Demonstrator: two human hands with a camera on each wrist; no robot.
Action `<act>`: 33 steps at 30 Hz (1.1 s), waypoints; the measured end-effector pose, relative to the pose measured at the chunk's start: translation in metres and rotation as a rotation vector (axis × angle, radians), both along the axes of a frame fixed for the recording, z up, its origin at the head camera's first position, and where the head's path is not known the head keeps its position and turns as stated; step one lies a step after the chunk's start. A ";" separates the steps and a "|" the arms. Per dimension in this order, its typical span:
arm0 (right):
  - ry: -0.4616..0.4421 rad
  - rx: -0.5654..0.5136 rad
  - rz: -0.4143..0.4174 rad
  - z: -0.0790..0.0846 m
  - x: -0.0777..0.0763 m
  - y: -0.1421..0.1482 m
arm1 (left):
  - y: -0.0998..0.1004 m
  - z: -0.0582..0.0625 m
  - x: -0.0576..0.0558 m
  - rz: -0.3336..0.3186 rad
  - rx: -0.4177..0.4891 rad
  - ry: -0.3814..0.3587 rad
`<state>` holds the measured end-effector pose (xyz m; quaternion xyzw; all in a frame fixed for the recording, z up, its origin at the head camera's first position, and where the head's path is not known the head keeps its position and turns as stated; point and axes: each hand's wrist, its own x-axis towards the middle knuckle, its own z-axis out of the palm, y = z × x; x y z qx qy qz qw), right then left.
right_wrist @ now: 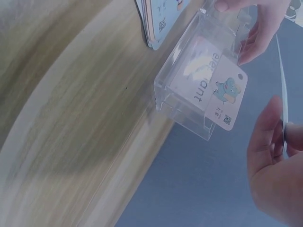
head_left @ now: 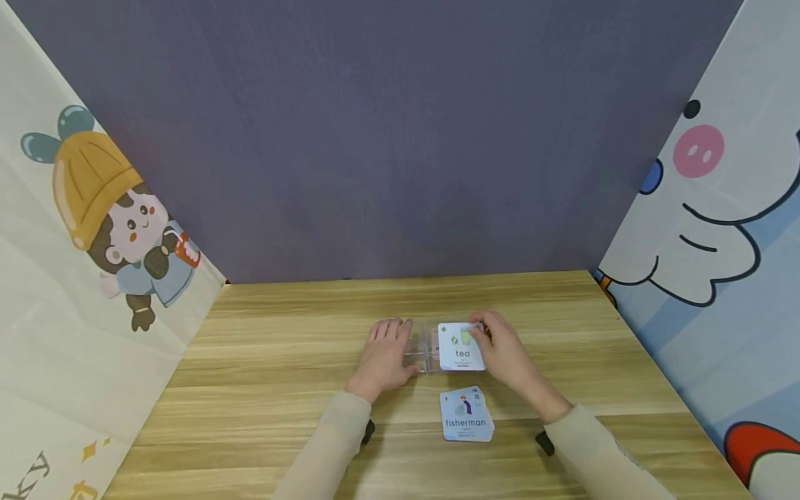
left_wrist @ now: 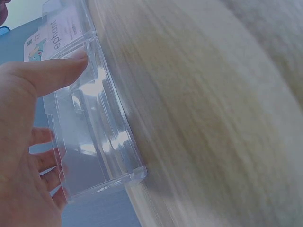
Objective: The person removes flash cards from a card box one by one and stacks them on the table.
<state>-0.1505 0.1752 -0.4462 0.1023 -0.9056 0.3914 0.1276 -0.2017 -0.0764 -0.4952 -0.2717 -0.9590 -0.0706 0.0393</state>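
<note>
A clear plastic box [head_left: 426,347] with two compartments sits on the table. My left hand [head_left: 386,354] holds its left part, the thumb [left_wrist: 71,68] at the near wall and the fingers along the far side. An elephant card [right_wrist: 220,92] leans in the right compartment, its top edge standing out past the rim. With thumb and fingers my right hand [head_left: 505,349] pinches a white card marked "tea" [head_left: 461,351] by its right edge, above that compartment. In the right wrist view the tea card shows edge-on, apart from the box.
A small stack of cards with "fisherman" on top [head_left: 465,417] lies in front of the box, between the forearms. A dark grey panel [head_left: 400,139] rises behind the wooden table [head_left: 275,361]. Cartoon-printed sheets stand at the left and right sides.
</note>
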 end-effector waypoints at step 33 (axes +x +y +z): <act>-0.050 -0.021 0.014 0.002 0.027 0.000 | 0.000 0.004 0.004 -0.001 0.021 0.001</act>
